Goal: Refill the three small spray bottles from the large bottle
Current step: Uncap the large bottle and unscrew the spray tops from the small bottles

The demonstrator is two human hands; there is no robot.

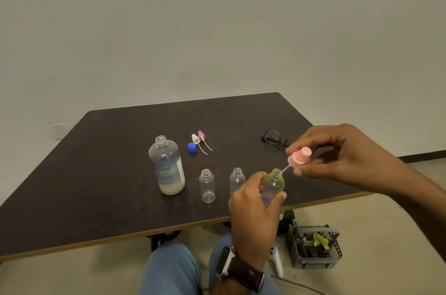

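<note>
Left hand is wrapped around the third small bottle at about 4 o'clock on the bench, keeping it steady while the right hand pinches the pink spray top, its tube tip sitting in the neck. The other two small bottles stand open at 6 o'clock, right next to the uncapped large bottle, probably lined up for easy pouring.

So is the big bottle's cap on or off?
Off. The large bottle stands upright with its threaded neck bare; a blue cap lies on the table beside it.
</note>
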